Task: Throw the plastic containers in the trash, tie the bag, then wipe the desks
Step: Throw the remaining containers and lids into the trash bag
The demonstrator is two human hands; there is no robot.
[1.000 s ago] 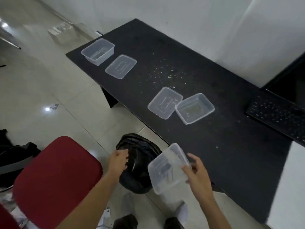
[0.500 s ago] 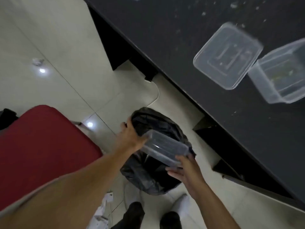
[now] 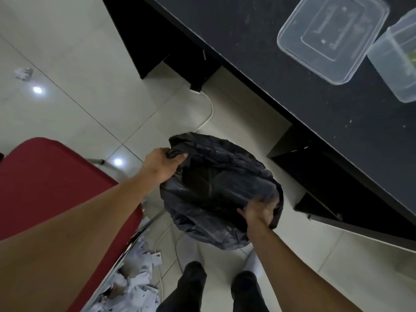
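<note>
Head view, and the left hand point(image 3: 161, 164) grips the black trash bag point(image 3: 216, 188) by its rim, low in front of the desk point(image 3: 292, 86). Right hand point(image 3: 258, 210) at the rim too, blurred, grip impossible to call. Clear lid point(image 3: 333, 37) and plastic container point(image 3: 398, 61) sit on the desk

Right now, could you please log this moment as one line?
trash bag: mouth open | left hand: grips its rim | right hand: at opposite rim, blurred | desk: lid, container on top
</note>
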